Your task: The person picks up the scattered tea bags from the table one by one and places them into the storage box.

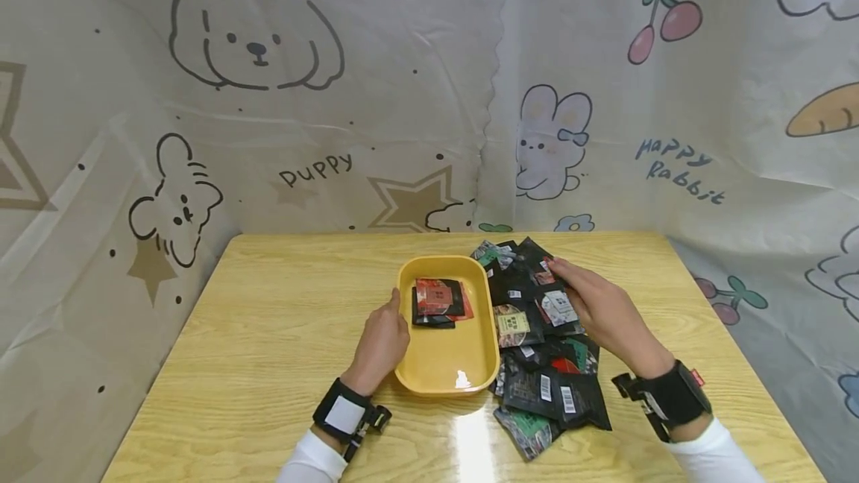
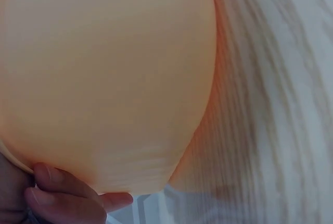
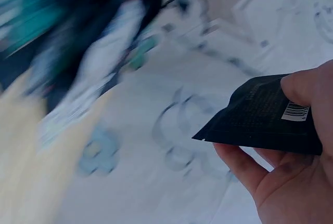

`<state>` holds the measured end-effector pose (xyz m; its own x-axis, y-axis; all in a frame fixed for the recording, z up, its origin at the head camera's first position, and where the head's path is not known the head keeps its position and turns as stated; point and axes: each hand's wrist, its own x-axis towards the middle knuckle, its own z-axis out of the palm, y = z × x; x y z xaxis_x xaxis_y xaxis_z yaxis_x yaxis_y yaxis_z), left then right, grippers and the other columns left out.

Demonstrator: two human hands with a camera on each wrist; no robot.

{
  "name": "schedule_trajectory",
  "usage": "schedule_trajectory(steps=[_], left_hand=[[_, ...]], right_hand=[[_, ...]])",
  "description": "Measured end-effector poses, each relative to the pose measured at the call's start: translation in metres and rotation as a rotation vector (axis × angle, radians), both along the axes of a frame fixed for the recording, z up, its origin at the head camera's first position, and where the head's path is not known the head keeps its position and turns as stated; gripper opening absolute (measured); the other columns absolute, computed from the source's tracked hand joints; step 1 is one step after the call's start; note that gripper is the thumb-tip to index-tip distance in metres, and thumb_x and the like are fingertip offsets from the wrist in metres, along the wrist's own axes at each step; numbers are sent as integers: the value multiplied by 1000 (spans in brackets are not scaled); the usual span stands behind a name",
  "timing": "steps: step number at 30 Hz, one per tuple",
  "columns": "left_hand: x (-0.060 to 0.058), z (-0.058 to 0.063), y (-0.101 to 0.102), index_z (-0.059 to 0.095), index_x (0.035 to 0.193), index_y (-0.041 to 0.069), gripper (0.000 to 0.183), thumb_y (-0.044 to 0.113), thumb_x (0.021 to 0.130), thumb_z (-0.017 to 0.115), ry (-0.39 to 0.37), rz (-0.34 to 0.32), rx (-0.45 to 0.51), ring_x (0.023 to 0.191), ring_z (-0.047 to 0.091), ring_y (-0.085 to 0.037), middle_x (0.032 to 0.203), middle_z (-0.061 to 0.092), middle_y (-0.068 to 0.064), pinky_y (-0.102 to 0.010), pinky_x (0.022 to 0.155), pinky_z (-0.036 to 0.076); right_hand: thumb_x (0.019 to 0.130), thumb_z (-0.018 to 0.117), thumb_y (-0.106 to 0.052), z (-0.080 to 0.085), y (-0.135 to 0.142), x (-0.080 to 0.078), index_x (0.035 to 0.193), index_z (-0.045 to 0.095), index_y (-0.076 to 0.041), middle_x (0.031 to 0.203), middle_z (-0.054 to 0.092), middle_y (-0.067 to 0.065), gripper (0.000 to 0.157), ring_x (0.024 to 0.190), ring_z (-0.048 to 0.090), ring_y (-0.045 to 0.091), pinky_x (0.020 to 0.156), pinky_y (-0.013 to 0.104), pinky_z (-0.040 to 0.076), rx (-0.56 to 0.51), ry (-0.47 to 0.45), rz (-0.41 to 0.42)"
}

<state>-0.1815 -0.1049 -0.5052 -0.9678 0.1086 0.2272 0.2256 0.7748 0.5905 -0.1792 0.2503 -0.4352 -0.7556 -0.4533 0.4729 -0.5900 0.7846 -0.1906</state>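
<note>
White sleeves (image 1: 714, 453) and black wrist straps (image 1: 345, 412) lie nearest the camera, at the near edge of the scene. Beyond them, on a wooden bench (image 1: 302, 297), a yellow tray (image 1: 443, 356) sits between my two arms. My left grip (image 1: 382, 341) pinches the tray's left rim. A few red and black packets (image 1: 436, 300) lie overlapping in the tray's far half. Close along its right side spreads a loose pile of packets (image 1: 526, 334). My right grip (image 1: 611, 315) is over the far right of that pile, pinching one black packet (image 3: 255, 112), thumb above and fingers below.

I judge that this packet could slip, since I hold it toward one end and the wrapper looks smooth. Disturbing the heap might send its overlapping packets sliding. Pressing too hard on the rim could tip or shift the tray.

Looking from my right wrist, I see the held packet's barcode (image 3: 295, 112) and the fingers underneath; from my head I cannot be sure which packet it is. The left wrist view shows bent fingers (image 2: 54, 177) against the tray's outer wall, mostly hidden from above, but none of the tray's contents.
</note>
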Motion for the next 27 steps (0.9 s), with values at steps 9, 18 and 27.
schedule_trajectory(steps=[9, 18, 27], left_hand=[[0, 0, -2, 35, 132, -13, 49, -1, 87, 48, 17, -3, -5, 67, 52, -15, 100, 61, -25, -30, 54, 47], [3, 2, 1, 37, 131, -13, 48, -2, 86, 49, 42, -12, -22, 72, 56, -18, 101, 61, -26, -34, 54, 50], [3, 3, 1, 34, 134, -11, 49, 0, 89, 47, -6, -2, -5, 62, 51, -13, 98, 61, -23, -29, 51, 46]], right_hand=[[92, 48, -4, 16, -95, -39, 141, 36, -14, 143, 37, 4, 51, 125, 36, 21, 94, 44, 40, -6, 71, 269], [84, 60, -48, -2, -123, -49, 147, 19, -21, 150, 22, 9, 80, 132, 22, 29, 102, 58, 22, 148, -175, 309], [71, 62, -67, -5, -84, -45, 148, 13, -26, 153, 8, 4, 101, 135, 12, 28, 105, 59, 7, 152, -326, 176]])
